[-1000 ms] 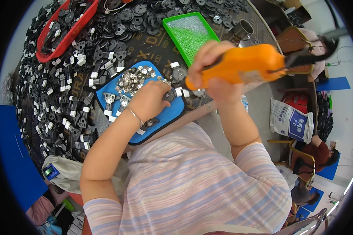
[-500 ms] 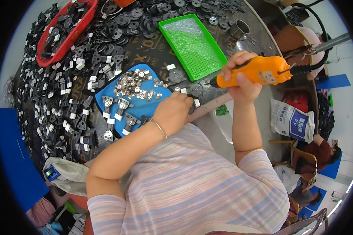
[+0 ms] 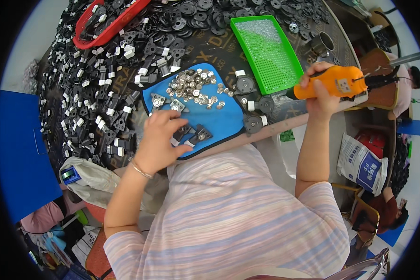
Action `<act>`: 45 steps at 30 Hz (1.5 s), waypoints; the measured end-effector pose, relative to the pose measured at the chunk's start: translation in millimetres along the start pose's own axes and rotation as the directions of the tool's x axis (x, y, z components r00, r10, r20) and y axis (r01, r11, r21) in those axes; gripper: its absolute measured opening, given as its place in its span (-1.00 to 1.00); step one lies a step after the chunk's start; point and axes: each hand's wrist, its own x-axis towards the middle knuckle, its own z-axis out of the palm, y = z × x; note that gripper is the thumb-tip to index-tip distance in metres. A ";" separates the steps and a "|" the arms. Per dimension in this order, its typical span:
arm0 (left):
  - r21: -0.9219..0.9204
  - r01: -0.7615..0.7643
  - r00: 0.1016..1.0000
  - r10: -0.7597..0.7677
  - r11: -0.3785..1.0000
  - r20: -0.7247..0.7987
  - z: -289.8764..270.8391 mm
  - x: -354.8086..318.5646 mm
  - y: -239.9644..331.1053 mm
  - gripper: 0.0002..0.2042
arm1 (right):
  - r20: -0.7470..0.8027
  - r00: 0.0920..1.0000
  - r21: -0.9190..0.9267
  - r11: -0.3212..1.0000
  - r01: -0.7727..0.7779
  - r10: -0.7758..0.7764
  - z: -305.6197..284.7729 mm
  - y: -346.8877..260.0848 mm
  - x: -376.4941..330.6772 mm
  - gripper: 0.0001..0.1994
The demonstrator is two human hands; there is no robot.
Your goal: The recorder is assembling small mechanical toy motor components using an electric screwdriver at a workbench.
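Note:
My right hand (image 3: pixel 325 103) is wrapped round an orange electric screwdriver (image 3: pixel 337 83), its dark nose pointing left over the table edge near the green tray. My left hand (image 3: pixel 157 142) is over the left part of a blue mat (image 3: pixel 226 123), fingers apart and thumb stretched out. Its fingertips are beside black brackets with white ends; whether they touch one is hidden. A bracket (image 3: pixel 200 135) lies right of the thumb. Small silver caps (image 3: pixel 191 86) are heaped at the mat's far side. Black wheels with white-ended pieces, one a near wheel (image 3: pixel 253 123), line the mat's right side.
A green perforated tray (image 3: pixel 271 70) holds small shiny pieces at its far end. Behind it stands a metal cup (image 3: pixel 323 43). Black-and-white brackets (image 3: pixel 109 102) cover the table's left, below a red basket (image 3: pixel 121 25). A white sack (image 3: pixel 363 161) and seated people are at right.
My left hand has moved left from the wheels to the brackets on the mat, its fingers spreading. The screwdriver stays in my right hand. The whole view has shifted.

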 end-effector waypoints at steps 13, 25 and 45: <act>0.241 -0.031 0.979 0.078 0.970 -0.190 47.5 -9.3 0.5 -0.64 | -0.098 0.995 -0.112 0.993 -0.030 0.019 22.1 12.0 12.5 -0.69; 0.358 -0.096 0.940 0.203 0.929 -0.275 56.6 1.5 2.9 -0.82 | 0.565 0.506 -0.523 0.191 0.831 -0.652 86.2 -44.1 -16.2 -0.42; 0.299 -0.088 0.963 0.158 0.950 -0.218 66.7 3.6 7.2 -0.80 | -0.023 0.975 -0.992 -0.128 0.006 0.220 125.0 191.1 80.4 -0.77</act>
